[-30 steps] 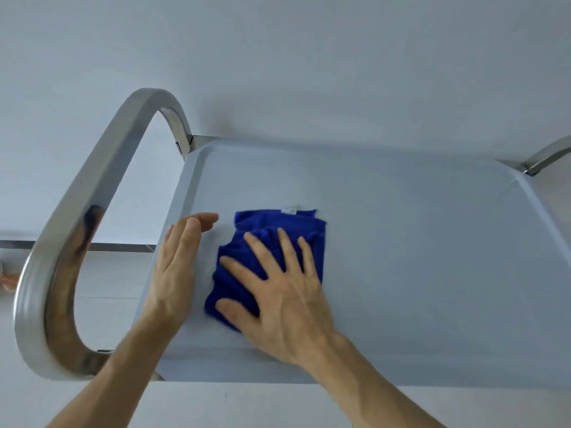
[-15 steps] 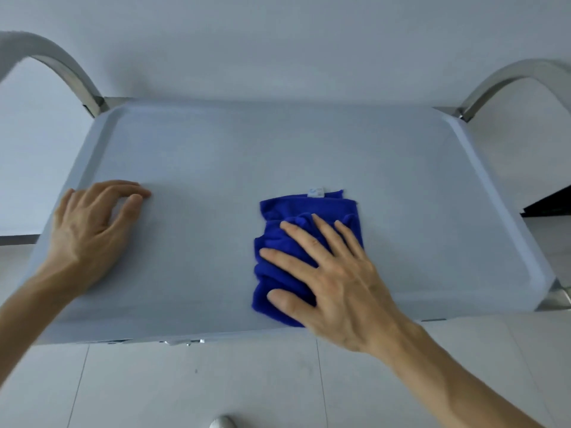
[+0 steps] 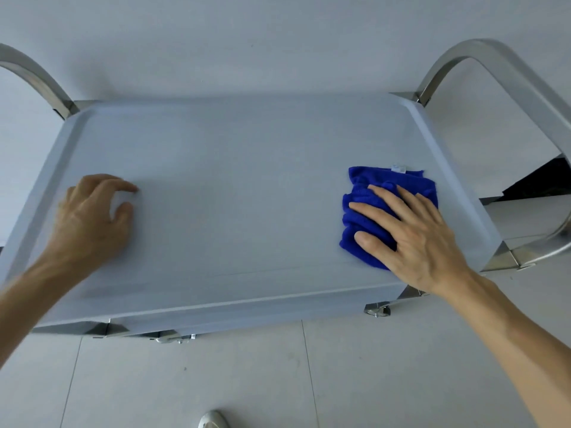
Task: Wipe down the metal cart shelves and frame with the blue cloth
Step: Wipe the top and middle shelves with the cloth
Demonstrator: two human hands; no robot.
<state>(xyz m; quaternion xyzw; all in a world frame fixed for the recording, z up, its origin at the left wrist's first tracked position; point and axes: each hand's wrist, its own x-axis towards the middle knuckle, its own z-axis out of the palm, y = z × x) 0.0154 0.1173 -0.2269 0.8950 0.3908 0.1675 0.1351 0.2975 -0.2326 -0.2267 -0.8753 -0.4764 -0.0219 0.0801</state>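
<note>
The metal cart's top shelf fills the middle of the view, pale grey with a raised rim. A folded blue cloth with a small white tag lies near the shelf's right edge. My right hand presses flat on the cloth, fingers spread over it. My left hand rests on the shelf's left side, fingers loosely curled, holding nothing. Curved steel frame handles rise at the right end and the left end.
A white wall stands just behind the cart. Pale floor tiles lie in front of it. A caster and brackets show under the shelf's front edge. A dark object sits on the floor beyond the right handle.
My right hand has slid the blue cloth from the shelf's left side across to its right edge. My left hand stayed on the shelf's left side.
</note>
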